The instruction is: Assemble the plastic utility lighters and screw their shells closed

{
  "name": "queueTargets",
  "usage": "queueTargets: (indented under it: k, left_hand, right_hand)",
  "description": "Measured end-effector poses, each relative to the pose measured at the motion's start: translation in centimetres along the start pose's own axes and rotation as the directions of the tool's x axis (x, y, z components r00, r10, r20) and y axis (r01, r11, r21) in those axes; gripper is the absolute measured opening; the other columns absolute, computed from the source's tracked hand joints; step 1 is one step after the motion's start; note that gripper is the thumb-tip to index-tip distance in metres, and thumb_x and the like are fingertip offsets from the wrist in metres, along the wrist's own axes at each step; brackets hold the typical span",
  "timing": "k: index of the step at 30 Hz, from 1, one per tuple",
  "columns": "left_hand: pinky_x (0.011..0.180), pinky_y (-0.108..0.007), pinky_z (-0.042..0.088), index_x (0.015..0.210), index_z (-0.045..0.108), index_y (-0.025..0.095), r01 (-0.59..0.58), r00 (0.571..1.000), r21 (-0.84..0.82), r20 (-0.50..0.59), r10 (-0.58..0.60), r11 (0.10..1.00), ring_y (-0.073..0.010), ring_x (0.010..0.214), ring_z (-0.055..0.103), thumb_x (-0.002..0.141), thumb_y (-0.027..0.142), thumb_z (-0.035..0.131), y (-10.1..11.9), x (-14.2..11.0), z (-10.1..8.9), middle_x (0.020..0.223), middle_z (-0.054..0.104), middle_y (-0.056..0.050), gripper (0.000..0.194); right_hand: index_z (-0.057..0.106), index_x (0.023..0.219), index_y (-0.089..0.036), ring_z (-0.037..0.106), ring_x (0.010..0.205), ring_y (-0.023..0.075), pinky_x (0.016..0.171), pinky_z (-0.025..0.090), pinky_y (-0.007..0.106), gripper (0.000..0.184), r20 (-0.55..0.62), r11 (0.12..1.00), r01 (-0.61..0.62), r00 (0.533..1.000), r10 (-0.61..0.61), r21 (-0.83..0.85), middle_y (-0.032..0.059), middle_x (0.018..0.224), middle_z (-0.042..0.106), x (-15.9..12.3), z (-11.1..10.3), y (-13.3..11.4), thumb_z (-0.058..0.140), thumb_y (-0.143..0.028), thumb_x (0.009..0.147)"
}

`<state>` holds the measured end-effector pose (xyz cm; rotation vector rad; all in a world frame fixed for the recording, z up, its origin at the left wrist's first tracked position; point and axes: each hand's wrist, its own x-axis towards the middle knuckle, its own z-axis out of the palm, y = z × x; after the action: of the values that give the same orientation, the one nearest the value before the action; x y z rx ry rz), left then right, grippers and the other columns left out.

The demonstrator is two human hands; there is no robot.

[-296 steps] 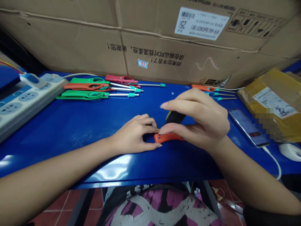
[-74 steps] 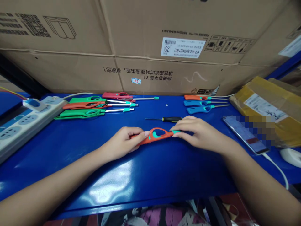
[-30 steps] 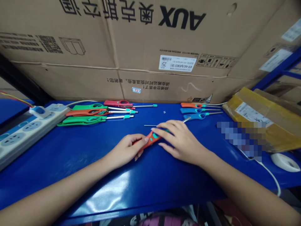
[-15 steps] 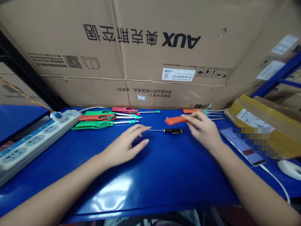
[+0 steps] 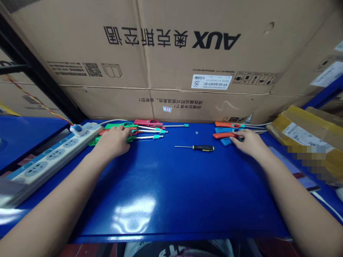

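My left hand is over a cluster of long-nosed gas lighters at the back left, its fingers and thumb apart and bent down onto them. Under it lie an orange lighter and a green lighter, partly covered. Behind these, a red lighter points its metal tube right. My right hand pinches an orange-red lighter at the back right. That lighter rests over blue lighters, beside another orange lighter. A black-and-yellow screwdriver lies between my hands.
A white power strip with a plug runs along the left. A large cardboard box stands behind. On the right are a phone with a white cable and a yellow taped parcel. The blue tabletop reflects light.
My right hand has brought the orange-red lighter right and down onto the right group. My left hand has moved left from near the screwdriver tip to the left cluster. The view has shifted slightly.
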<state>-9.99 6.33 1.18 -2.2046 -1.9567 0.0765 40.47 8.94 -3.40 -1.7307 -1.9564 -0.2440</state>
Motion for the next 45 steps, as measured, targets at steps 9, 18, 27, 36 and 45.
queueTargets:
  k: [9, 18, 27, 36, 45]
  left_hand:
    - [0.074, -0.033, 0.048, 0.113, 0.071, 0.021, -0.078, 0.971, -0.047, 0.221, 0.086, 0.996, -0.029, 0.092, 0.068, 0.075, 0.014, 0.054, -1.2, -0.2, -2.3, 0.108, 0.074, -0.009, 0.042]
    - [0.086, -0.036, 0.052, 0.142, 0.056, 0.016, 0.008, 0.922, -0.071, 0.387, 0.02, 0.997, -0.0351, 0.108, 0.063, 0.055, 0.014, 0.064, -4.4, -1.0, -3.0, 0.125, 0.064, -0.015, 0.087]
    - [0.067, -0.027, 0.049, 0.105, 0.067, 0.021, -0.143, 0.908, -0.262, 0.349, 0.232, 0.954, -0.0232, 0.081, 0.065, 0.056, 0.008, 0.061, -1.5, -2.2, -3.9, 0.096, 0.069, -0.001, 0.051]
    - [0.093, -0.037, 0.051, 0.137, 0.055, 0.027, -0.574, 0.744, -0.533, -0.022, 0.668, 0.622, -0.0274, 0.111, 0.064, 0.086, 0.041, 0.074, 10.4, -6.2, -4.0, 0.124, 0.064, -0.008, 0.057]
    - [0.105, -0.045, 0.046, 0.133, 0.059, 0.028, -0.561, 0.744, -0.616, -0.082, 0.663, 0.554, -0.0288, 0.116, 0.062, 0.077, 0.063, 0.076, 10.4, -5.7, -2.6, 0.126, 0.066, -0.006, 0.067]
  right_hand:
    - [0.076, 0.108, -0.014, 0.065, 0.109, 0.0369, 0.1, 0.05, 0.055, 0.037, -0.022, 1.0, 0.009, 1.0, -0.008, 0.007, 0.0188, 0.11, 0.068, -0.2, 0.1, -0.4, 0.063, -0.036, 0.081]
    - [0.071, 0.115, -0.017, 0.064, 0.112, 0.0331, 0.098, 0.054, 0.052, 0.036, -0.157, 0.958, 0.208, 0.971, -0.178, 0.199, 0.017, 0.12, 0.062, -0.7, -1.3, -5.0, 0.059, -0.037, 0.088]
    - [0.068, 0.116, -0.025, 0.061, 0.118, 0.027, 0.105, 0.048, 0.05, 0.024, -0.042, 0.81, 0.432, 0.89, -0.454, 0.397, 0.0121, 0.12, 0.061, -2.8, -2.5, -11.1, 0.055, -0.028, 0.097]
    - [0.054, 0.136, -0.022, 0.064, 0.107, 0.0234, 0.093, 0.052, 0.038, 0.06, 0.341, 0.691, 0.372, 0.665, -0.664, 0.62, 0.0094, 0.119, 0.067, -5.3, -4.2, -14.8, 0.071, -0.052, 0.087]
    - [0.065, 0.11, -0.021, 0.059, 0.083, 0.016, 0.073, 0.047, 0.028, 0.044, 0.497, 0.73, 0.255, 0.589, -0.637, 0.634, 0.0017, 0.094, 0.066, -4.7, -4.3, -13.2, 0.077, -0.052, 0.082]
